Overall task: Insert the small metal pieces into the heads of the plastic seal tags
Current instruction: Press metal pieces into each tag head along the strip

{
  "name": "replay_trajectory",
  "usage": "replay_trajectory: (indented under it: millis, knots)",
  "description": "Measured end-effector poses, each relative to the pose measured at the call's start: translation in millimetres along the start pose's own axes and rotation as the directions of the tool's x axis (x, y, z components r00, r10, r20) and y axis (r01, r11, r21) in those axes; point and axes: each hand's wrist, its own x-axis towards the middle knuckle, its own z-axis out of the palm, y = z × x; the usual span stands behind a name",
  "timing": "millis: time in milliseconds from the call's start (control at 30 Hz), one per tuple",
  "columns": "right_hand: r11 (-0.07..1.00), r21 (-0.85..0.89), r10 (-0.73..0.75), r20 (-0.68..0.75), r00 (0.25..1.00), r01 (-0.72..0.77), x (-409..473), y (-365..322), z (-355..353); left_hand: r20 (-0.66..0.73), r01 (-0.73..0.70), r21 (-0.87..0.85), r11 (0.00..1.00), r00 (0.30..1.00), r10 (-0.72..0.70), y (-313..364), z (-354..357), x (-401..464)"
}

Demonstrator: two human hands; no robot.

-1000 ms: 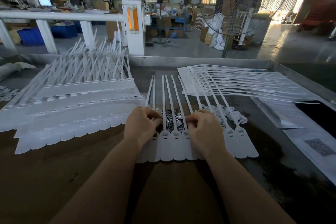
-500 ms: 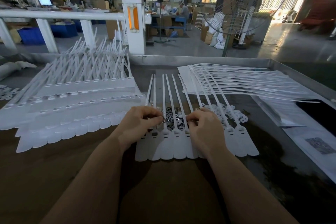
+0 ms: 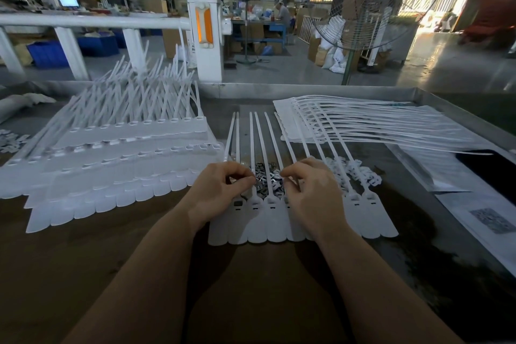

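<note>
A joined strip of white plastic seal tags (image 3: 259,227) lies flat in front of me, tails pointing away. A heap of small metal pieces (image 3: 269,179) lies under the tails, between my hands. My left hand (image 3: 220,190) hovers over the strip's left heads with fingers curled, thumb and forefinger pinching a small metal piece (image 3: 253,181). My right hand (image 3: 312,193) is curled over the heads right of the middle, its fingertips down at the metal heap; what it pinches is hidden. The leftmost visible head (image 3: 238,202) shows a dark insert.
Layered stacks of white tag strips (image 3: 111,165) fill the left of the table. More strips (image 3: 349,123) lie at the back right with long tails running right. Loose white plastic bits (image 3: 354,170) sit right of my right hand. Papers (image 3: 474,209) lie at the right edge.
Both hands have lifted slightly away from the tag heads toward the metal heap. The left hand now pinches a metal piece at its fingertips.
</note>
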Motion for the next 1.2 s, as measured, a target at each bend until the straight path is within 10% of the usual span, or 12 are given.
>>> replay_trajectory:
  millis: [733,1200]
  knots:
    - [0.98,-0.01,-0.191,0.201,0.961,0.197,-1.3,-3.0,2.5,0.036,-0.114,0.105,0.988,0.993,0.111,6.3,8.2,-0.5]
    - [0.998,0.011,-0.057,0.096,0.994,0.056,-0.7,1.6,3.2,0.074,0.107,0.11,0.988,0.991,-0.116,3.1,0.3,2.5]
